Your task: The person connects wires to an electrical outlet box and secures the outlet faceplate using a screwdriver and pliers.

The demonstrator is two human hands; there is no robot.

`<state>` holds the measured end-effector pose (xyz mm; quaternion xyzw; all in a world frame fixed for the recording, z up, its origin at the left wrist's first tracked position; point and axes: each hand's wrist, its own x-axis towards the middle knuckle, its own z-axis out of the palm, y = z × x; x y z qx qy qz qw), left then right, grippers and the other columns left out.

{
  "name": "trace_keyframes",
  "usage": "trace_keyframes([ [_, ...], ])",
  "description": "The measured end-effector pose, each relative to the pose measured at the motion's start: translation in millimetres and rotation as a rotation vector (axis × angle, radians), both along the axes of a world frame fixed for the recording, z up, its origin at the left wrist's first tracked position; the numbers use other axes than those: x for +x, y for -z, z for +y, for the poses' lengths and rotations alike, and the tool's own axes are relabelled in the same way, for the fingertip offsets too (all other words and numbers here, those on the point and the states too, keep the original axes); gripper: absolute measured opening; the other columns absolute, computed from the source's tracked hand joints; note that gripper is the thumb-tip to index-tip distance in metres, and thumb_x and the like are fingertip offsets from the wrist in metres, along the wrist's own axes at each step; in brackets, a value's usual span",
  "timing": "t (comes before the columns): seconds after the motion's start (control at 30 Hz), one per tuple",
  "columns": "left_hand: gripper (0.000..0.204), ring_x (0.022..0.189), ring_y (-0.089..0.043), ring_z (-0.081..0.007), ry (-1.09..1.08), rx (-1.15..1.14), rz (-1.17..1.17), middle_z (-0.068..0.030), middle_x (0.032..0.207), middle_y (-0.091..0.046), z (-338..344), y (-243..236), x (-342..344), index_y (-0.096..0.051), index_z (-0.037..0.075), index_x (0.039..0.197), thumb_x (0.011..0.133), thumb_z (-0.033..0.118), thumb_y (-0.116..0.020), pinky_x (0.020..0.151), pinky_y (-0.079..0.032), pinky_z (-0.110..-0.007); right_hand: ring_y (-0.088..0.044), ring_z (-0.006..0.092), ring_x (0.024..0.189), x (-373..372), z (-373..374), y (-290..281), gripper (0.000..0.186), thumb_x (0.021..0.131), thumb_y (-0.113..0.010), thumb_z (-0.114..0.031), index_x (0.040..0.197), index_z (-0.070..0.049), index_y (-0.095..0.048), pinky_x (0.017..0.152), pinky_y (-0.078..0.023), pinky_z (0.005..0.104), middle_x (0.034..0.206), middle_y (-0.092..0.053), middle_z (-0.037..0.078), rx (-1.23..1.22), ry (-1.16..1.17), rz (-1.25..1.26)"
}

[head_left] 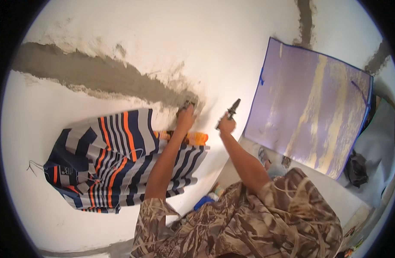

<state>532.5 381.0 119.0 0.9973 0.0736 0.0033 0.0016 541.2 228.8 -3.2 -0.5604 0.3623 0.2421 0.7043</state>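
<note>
At the lower end of a grey plaster strip (98, 73) on the white wall, my left hand (186, 119) reaches to a small dark recess or box (187, 103). Its fingers are closed there; what they pinch is hidden and too small to make out. To the right, apart from the wall strip, my right hand (227, 124) grips a pair of pliers (234, 107), dark jaws pointing up and away. Under my left forearm hangs a striped polo shirt (115, 159) in grey, navy and orange. An orange patterned item (197, 138) shows beside that forearm.
A purple sheet (305, 103) with blue edging and worn pale streaks hangs at the right. Beyond it are a black bag (356, 170) and a grey cover (378, 146). Another plaster strip (305, 21) runs down at the top. Something blue (203, 202) lies low by my body.
</note>
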Motion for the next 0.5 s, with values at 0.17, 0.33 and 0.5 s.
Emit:
trace_keyframes([
  [0.17, 0.081, 0.068, -0.064, -0.0332, -0.137, -0.329, 0.015, -0.015, 0.073, -0.063, -116.7, -30.7, -11.4, -0.026, 0.003, 0.148, 0.083, 0.016, -0.073, 0.065, -0.051, -0.042, -0.07, 0.0341, 0.087, 43.7, -160.6, 137.1, 0.045, 0.086, -0.063, -0.042, 0.096, 0.002, -0.071, 0.078, -0.053, 0.0452, 0.091, -0.071, 0.021, -0.388, -0.271, -0.193],
  [0.33, 0.084, 0.057, -0.061, -0.0262, -0.348, -0.703, 0.003, -0.0072, 0.062, -0.059, -180.4, 70.5, -167.9, -0.024, 0.009, 0.152, 0.084, 0.021, -0.072, 0.058, -0.05, -0.038, -0.065, 0.0399, 0.102, -24.9, -362.0, 187.7, 0.048, 0.081, -0.064, -0.044, 0.105, -0.002, -0.069, 0.086, -0.05, 0.0491, 0.104, -0.068, 0.026, -0.751, -0.947, -0.046],
  [0.5, 0.081, 0.117, -0.061, -0.031, -0.474, -0.532, 0.513, -0.0272, 0.126, -0.059, -182.8, 251.8, -376.3, -0.037, 0.011, 0.146, 0.085, 0.055, -0.067, 0.102, -0.044, -0.043, -0.068, 0.0385, 0.098, -159.5, -537.2, 251.4, 0.042, 0.082, -0.063, -0.029, 0.105, 0.006, -0.067, 0.082, -0.055, 0.0448, 0.103, -0.069, 0.025, -0.866, -1.154, 0.293],
])
